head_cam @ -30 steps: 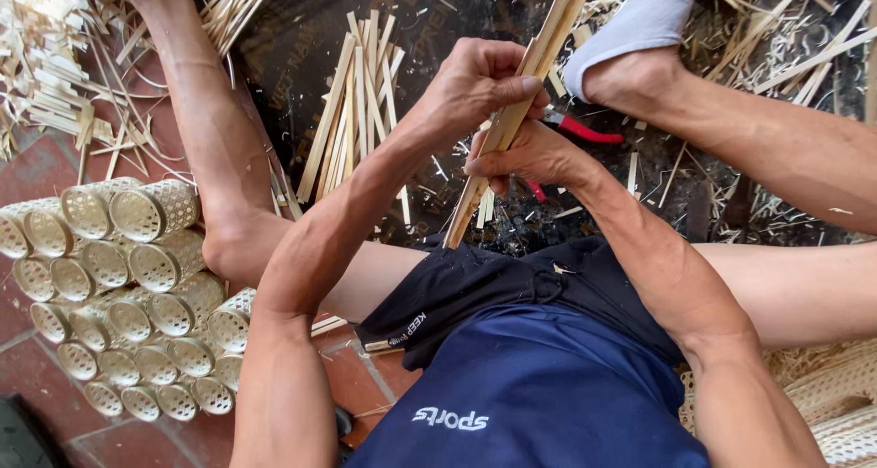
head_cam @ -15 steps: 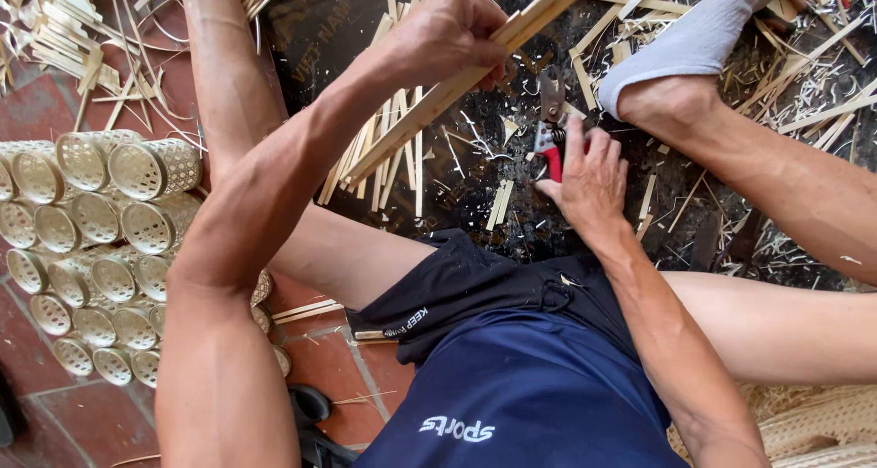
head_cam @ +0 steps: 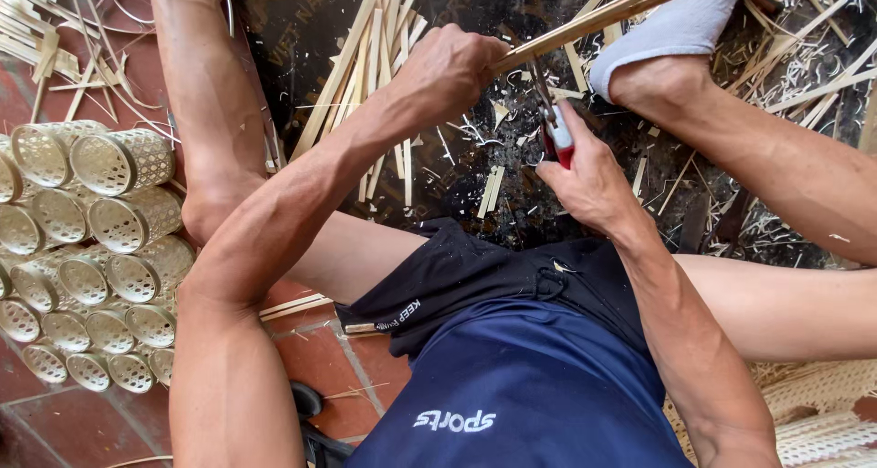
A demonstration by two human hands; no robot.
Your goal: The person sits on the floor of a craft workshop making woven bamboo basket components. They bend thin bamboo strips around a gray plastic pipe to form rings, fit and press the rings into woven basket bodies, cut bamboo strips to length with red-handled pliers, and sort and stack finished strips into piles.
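left hand (head_cam: 454, 66) has its grip closed tight round a bundle of long bamboo strips (head_cam: 621, 7), fist near the near end so the rest runs up and to the right, out past the top edge of the pic. the bundle sits lifted off the floor, prob. to keep the end free for the tool.

right hand (head_cam: 589, 183) is wrapped shut on red-handled cutters (head_cam: 558, 135), grip closed on the handles. the metal nose points up at the strips just beside the left fist; can't tell if the blades actually touch the bamboo, too small and dark there. holding the tool right next to the fist looks like a way to steady the strips where they're worked.

person sits on the floor w/ legs spread. a foot in a grey sock (head_cam: 681, 30) lies just under the far part of the bundle, poss. as a rest for it.

underneath is a dark mat (head_cam: 301, 30) littered w/ shavings and a fan of short cut strips (head_cam: 379, 75), close at hand. on the tiled floor at the left, well apart from the hands, is a stack of small woven bamboo cylinders (head_cam: 87, 249) lying on their sides, open ends toward the cam.
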